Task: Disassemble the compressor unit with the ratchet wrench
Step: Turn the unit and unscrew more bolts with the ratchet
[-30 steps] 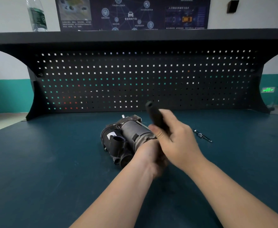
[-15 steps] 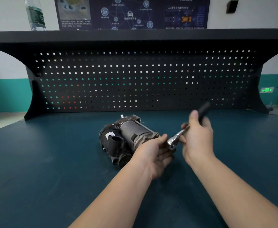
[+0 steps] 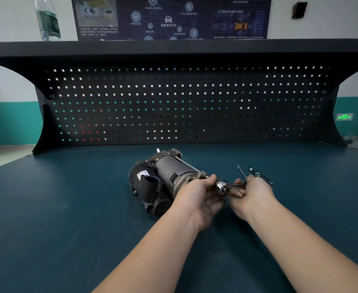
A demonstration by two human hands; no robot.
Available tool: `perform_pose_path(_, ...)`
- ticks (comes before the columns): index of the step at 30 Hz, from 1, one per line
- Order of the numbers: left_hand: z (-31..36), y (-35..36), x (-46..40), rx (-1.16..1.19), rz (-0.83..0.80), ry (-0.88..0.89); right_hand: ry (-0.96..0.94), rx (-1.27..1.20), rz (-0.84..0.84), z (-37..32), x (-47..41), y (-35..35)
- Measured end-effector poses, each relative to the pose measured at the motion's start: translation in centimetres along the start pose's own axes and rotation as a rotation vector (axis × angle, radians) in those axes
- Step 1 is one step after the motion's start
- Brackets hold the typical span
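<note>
Compressor [image 3: 165, 178] lies on its side near the middle of the bench [image 3: 68, 208], motor cylinder pointing toward me and to the right, black ducts at its near left.

Both my forearms reach in from the lower edge and meet just right of the unit. My left hand [image 3: 201, 193] sits at the near end of the cylinder, palm turned up and right, thumb and fingers curled at the end cap beside the wrench [image 3: 222, 186] head. Whether they pinch the head or a bolt I cannot tell.

My right hand [image 3: 252, 194] is just beside the left, back of hand up, fingers closed round the wrench handle, which is mostly hidden. Shiny head shows between the two hands.

A small metal tool [image 3: 259, 175] lies on the bench just behind my right hand.
</note>
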State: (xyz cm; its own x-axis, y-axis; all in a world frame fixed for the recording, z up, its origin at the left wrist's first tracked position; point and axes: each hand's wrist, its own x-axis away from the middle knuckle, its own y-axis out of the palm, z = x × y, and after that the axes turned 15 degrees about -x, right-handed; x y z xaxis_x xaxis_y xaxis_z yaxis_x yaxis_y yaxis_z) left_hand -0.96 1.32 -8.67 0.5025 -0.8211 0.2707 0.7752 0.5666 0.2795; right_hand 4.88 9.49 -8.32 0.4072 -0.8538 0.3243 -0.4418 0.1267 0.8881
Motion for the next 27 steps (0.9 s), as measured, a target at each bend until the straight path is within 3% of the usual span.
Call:
perform_pose_path(1,-0.1,0.0,-0.1,-0.007,-0.006,0.001,-0.015,0.018,-0.017,0.1,0.0,0.0)
perform_pose_path(3,-0.1,-0.1,-0.1,-0.008,-0.019,0.001,-0.246,0.182,-0.199,0.1,0.3,0.4)
perform_pose_path(6,-0.2,-0.1,0.0,0.0,-0.047,0.025,-0.839,0.735,-0.672,0.2,1.8,0.7)
perform_pose_path(9,-0.1,0.6,0.7,0.195,-0.092,0.079,-1.212,1.101,-1.069,1.5,2.9,-0.5)
perform_pose_path(11,-0.2,0.6,0.5,0.24,-0.062,0.145,-1.225,1.119,-1.08,2.1,3.2,-0.6)
perform_pose_path(14,-0.3,0.1,-0.1,0.05,-0.058,0.01,-0.988,0.792,-0.741,1.6,2.4,0.1)
perform_pose_path(17,0.0,0.0,0.2,-0.004,0.018,-0.02,-0.412,0.287,-0.268,0.2,0.7,0.6)
perform_pose_path(19,0.0,0.1,0.4,-0.017,0.018,-0.009,-0.142,0.081,-0.119,-0.1,0.3,0.4)
perform_pose_path(20,0.0,0.1,0.4,-0.018,0.011,-0.008,-0.151,0.099,-0.134,0.0,0.4,0.4)
perform_pose_path(22,0.1,0.1,0.3,-0.031,0.005,-0.008,-0.45,0.355,-0.329,0.1,0.7,0.7)
perform_pose_path(24,-0.1,0.0,0.2,-0.068,-0.015,0.004,-0.837,0.732,-0.706,0.2,1.9,0.9)
perform_pose_path(26,-0.2,-0.1,0.4,-0.039,-0.064,0.043,-1.016,1.06,-1.06,0.5,2.3,0.4)
perform_pose_path(27,-0.3,-0.2,0.3,0.012,-0.078,0.066,-1.069,1.165,-1.156,0.8,2.3,0.1)
